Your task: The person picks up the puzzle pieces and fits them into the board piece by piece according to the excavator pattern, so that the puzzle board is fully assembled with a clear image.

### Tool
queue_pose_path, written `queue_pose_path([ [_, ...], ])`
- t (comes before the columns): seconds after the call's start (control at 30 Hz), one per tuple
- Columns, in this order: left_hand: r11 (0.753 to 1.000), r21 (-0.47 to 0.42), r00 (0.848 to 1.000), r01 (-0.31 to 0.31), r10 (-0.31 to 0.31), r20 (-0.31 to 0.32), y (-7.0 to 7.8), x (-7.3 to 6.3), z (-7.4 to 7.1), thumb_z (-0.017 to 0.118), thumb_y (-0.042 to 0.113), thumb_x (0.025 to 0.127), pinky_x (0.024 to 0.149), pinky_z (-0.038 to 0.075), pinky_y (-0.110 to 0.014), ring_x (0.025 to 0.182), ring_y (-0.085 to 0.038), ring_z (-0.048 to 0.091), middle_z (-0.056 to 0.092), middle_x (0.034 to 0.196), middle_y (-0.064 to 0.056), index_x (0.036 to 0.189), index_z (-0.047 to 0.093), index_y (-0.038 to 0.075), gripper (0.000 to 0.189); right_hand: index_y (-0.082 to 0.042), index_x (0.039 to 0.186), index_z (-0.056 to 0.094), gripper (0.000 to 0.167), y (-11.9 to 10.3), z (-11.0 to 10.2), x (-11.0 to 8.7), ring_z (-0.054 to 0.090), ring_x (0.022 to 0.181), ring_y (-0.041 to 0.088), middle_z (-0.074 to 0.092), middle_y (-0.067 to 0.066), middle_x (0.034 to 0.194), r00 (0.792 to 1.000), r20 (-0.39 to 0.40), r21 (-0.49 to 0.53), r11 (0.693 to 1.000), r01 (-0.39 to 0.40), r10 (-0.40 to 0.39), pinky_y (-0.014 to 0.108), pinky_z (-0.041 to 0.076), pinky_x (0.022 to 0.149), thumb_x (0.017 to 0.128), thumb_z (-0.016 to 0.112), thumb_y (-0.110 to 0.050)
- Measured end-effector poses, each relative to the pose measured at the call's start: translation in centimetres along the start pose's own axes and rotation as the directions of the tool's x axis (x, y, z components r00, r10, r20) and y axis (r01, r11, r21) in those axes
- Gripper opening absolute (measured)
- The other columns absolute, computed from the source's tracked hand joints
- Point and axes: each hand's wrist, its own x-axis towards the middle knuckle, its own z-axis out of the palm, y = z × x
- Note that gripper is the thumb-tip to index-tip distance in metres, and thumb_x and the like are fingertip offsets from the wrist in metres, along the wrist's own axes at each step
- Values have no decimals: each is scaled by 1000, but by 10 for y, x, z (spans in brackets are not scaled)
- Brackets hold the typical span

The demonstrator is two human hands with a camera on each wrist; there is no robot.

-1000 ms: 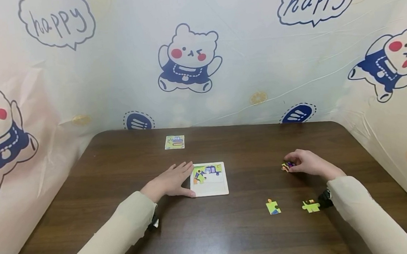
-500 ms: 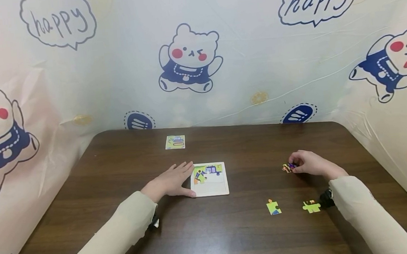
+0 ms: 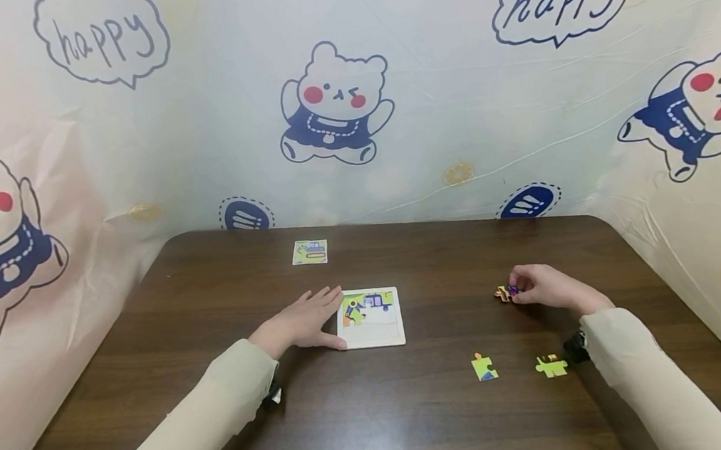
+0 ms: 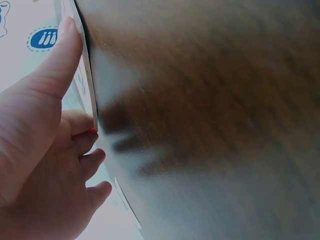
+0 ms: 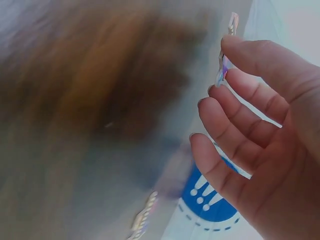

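Observation:
My left hand (image 3: 298, 323) rests at the left side of a white-framed puzzle board (image 3: 383, 334), with fingertips at its far left corner and the thumb at its near left corner. Along the board's upper part lie joined green, blue and orange pieces; its lower part shows bare white. Seen from the left wrist, the thumb (image 4: 62, 55) touches the board's edge (image 4: 89, 80). To the right, my right hand (image 3: 549, 287) pinches a multicoloured puzzle piece (image 3: 504, 294) between thumb and forefinger. That piece (image 5: 222, 65) is edge-on in the right wrist view, the other fingers loosely bent.
Nearer me on the right lie two loose green puzzle pieces, one with a blue corner (image 3: 484, 368), the other (image 3: 551, 365) close to the right wrist's strap. A small picture card (image 3: 309, 251) lies behind the board. A printed curtain (image 3: 429, 126) borders the brown table (image 3: 416, 420).
My right hand shifted slightly right, then slightly back left, and the piece at its fingertips has turned a little. The left hand and the board have stayed where they were.

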Motion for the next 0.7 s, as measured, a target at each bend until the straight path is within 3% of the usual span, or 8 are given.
queue_pose_path([
  [0.37,1000,-2,1000,-5,5,0,2,-2,-2,65,52,79,108,9,-50,137,-32,12,17,150,-16,144,23,-2,94,-5,91,56,20,-32,0,20,52,72,17,56,1,79,999,4,20,999,49,-49,30,47,64,80,71,-12],
  [0.7,1000,0,1000,-6,6,-3,2,-2,-2,65,51,79,108,10,-50,137,-32,12,18,150,-16,144,23,-1,93,-7,91,56,21,-73,9,40,51,70,15,55,-1,78,988,-8,-20,988,154,-154,29,47,63,80,72,-15],
])
